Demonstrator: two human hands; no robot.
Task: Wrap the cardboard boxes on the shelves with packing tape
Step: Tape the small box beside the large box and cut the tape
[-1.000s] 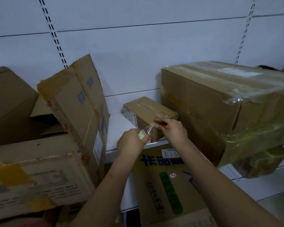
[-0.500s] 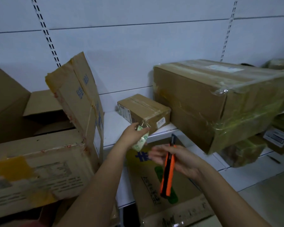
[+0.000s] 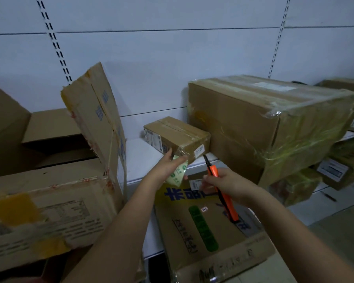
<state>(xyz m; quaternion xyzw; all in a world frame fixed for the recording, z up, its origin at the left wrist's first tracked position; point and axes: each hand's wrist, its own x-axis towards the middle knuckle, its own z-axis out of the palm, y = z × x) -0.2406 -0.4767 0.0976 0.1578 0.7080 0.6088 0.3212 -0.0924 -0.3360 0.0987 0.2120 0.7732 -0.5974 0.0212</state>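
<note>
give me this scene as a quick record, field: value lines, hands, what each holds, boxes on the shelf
left hand: left hand holds a clear packing tape roll with green print
right hand: right hand grips an orange and black utility knife, tip pointing up toward the shelf
small box: small brown taped cardboard box on the white metal shelf
large box: large brown cardboard box wrapped in clear film, right of the small one
open box: worn open cardboard box with raised flap, at left
</note>
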